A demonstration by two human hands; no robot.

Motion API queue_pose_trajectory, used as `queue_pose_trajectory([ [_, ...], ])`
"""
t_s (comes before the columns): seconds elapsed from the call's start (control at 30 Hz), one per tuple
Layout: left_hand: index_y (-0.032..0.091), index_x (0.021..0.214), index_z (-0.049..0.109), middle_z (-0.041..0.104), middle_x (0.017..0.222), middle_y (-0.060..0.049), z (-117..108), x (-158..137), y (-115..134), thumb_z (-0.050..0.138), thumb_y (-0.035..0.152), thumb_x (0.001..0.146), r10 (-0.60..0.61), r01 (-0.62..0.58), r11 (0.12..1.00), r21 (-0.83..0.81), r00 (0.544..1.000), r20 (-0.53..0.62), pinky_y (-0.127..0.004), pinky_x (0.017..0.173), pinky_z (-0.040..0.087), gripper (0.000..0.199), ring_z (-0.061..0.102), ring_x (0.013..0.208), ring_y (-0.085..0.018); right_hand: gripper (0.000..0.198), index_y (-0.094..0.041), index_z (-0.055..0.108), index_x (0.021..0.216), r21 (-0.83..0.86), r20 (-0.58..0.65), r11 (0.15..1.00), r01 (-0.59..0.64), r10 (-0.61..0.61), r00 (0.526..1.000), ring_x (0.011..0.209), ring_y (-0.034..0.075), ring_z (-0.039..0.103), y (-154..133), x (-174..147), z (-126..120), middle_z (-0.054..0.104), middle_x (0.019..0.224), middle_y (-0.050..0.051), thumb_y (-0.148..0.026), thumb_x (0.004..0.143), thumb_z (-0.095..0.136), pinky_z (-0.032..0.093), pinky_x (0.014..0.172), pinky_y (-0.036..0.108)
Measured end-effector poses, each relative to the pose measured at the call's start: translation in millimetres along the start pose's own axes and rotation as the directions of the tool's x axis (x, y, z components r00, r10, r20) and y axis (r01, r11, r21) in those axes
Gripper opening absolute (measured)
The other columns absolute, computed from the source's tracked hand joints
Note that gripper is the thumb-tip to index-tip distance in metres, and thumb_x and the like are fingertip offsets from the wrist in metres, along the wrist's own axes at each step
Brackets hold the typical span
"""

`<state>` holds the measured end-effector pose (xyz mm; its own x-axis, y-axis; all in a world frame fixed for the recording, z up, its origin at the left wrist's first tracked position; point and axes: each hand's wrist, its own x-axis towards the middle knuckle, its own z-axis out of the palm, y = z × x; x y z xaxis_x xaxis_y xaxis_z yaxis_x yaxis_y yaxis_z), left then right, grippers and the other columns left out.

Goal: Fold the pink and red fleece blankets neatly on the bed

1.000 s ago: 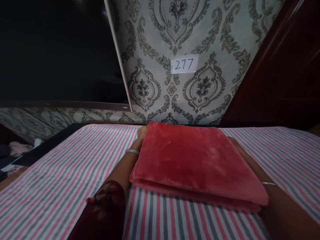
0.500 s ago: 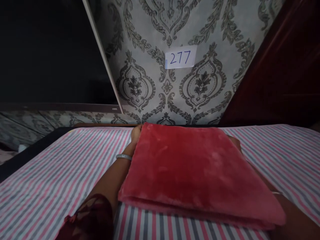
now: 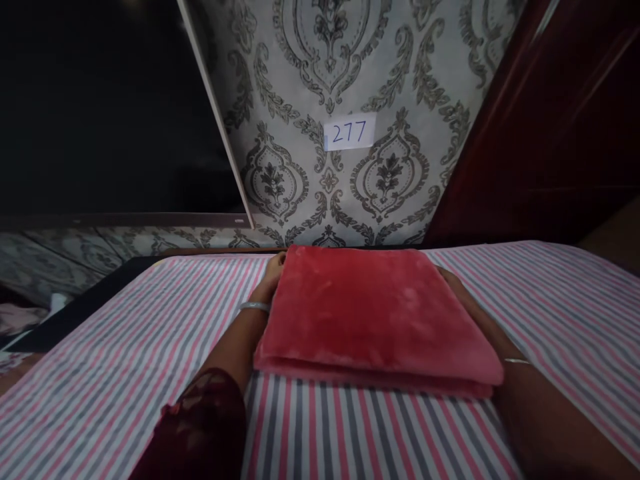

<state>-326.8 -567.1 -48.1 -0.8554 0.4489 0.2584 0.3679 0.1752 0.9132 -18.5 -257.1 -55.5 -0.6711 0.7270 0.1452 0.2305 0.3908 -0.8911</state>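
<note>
A folded red plush blanket (image 3: 370, 313) lies flat on the striped sheet (image 3: 320, 433), its layered fold facing me. My left hand (image 3: 275, 265) grips its far left corner, fingers curled at the edge and partly hidden. On the opposite side, my right hand (image 3: 447, 277) holds the far right edge; the blanket covers most of its fingers. A pale bangle (image 3: 255, 307) circles my left wrist, and a thin bracelet (image 3: 517, 361) is on the right one.
A large dark screen (image 3: 110, 113) hangs at the left. Patterned wallpaper (image 3: 280, 180) rises behind the bed-like surface, bearing a paper label (image 3: 350, 131) marked 277. A dark red glossy panel (image 3: 540, 153) stands at the right.
The blanket now looks smaller and its near edge sits farther from me, lower on the sheet. Both hands stay at its sides, the right one shifted left. The view has moved slightly.
</note>
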Motion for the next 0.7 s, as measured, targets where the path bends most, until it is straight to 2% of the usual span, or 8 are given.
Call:
queue_pose_trajectory([
  [0.07,0.014,0.089,0.071,0.073,0.084,-0.006,-6,-14,7,0.081,0.052,0.060,-0.015,0.016,1.000,-0.020,0.999,0.046,-0.031,0.076,0.050,0.049,0.063,0.081,-0.021,0.042,-0.018,0.072,0.097,0.161,0.012,0.987,-0.005,0.003,1.000,0.090,0.028,0.069,-2,-16,-2,0.076,0.088,0.009,-0.049,0.073,0.059,0.055,0.080,0.035],
  [0.13,0.014,0.100,0.071,0.073,0.090,-0.006,-16,-28,14,0.082,0.052,0.058,-0.019,0.018,1.000,0.010,0.997,0.076,-0.031,0.079,0.051,0.057,0.063,0.083,-0.020,0.047,-0.020,0.073,0.103,0.212,0.013,0.977,0.013,-0.017,1.000,0.098,0.030,0.069,-2,-32,-7,0.077,0.096,0.009,-0.051,0.068,0.065,0.055,0.088,0.038],
  [0.23,0.015,0.115,0.069,0.073,0.098,-0.008,-40,-43,23,0.075,0.047,0.067,-0.023,-0.014,0.946,0.325,0.994,0.108,-0.033,0.078,0.052,0.057,0.064,0.080,-0.020,0.056,-0.020,0.071,0.116,0.147,0.033,0.986,0.078,-0.083,0.996,0.106,0.032,0.069,-1,-59,-19,0.077,0.103,0.009,-0.046,0.067,0.070,0.055,0.091,0.042],
  [0.33,0.019,0.122,0.070,0.072,0.114,-0.010,-65,-57,29,0.061,0.039,0.081,0.000,-0.139,0.718,0.682,0.980,0.199,-0.034,0.087,0.052,0.046,0.068,0.095,-0.024,0.056,-0.020,0.068,0.128,0.021,0.038,0.989,0.149,-0.150,0.988,0.109,0.033,0.068,2,-90,-33,0.077,0.109,0.009,-0.041,0.076,0.064,0.055,0.091,0.043],
  [0.4,0.022,0.132,0.065,0.067,0.130,-0.010,-75,-71,31,0.054,0.036,0.085,-0.011,-0.248,0.615,0.749,0.946,0.323,-0.035,0.097,0.050,0.050,0.065,0.114,-0.027,0.049,-0.023,0.069,0.128,-0.085,0.052,0.978,0.193,-0.189,0.981,0.111,0.033,0.068,3,-109,-39,0.077,0.112,0.007,-0.039,0.084,0.056,0.055,0.092,0.042],
  [0.47,0.024,0.144,0.056,0.057,0.148,-0.010,-78,-87,31,0.050,0.036,0.088,-0.078,-0.289,0.553,0.781,0.916,0.394,-0.041,0.107,0.045,0.057,0.054,0.134,-0.030,0.043,-0.024,0.072,0.125,-0.229,0.093,0.940,0.253,-0.238,0.967,0.112,0.034,0.067,7,-123,-43,0.077,0.114,0.006,-0.037,0.090,0.049,0.054,0.094,0.041],
  [0.57,0.023,0.155,0.042,0.034,0.165,-0.012,-73,-107,28,0.040,0.036,0.095,-0.180,-0.233,0.454,0.860,0.922,0.344,-0.060,0.117,0.031,0.061,0.030,0.152,-0.034,0.045,-0.022,0.069,0.129,-0.503,0.132,0.807,0.310,-0.283,0.950,0.124,0.034,0.061,16,-131,-45,0.069,0.132,0.010,-0.032,0.092,0.047,0.048,0.105,0.044],
  [0.7,0.020,0.160,0.032,0.021,0.169,-0.013,-66,-113,29,0.029,0.034,0.099,-0.168,-0.222,0.383,0.897,0.938,0.304,-0.070,0.117,0.021,0.062,0.019,0.156,-0.035,0.051,-0.025,0.053,0.148,-0.746,0.080,0.644,0.168,-0.164,0.983,0.145,0.033,0.041,25,-114,-43,0.047,0.156,0.011,-0.032,0.099,0.039,0.039,0.113,0.058],
])
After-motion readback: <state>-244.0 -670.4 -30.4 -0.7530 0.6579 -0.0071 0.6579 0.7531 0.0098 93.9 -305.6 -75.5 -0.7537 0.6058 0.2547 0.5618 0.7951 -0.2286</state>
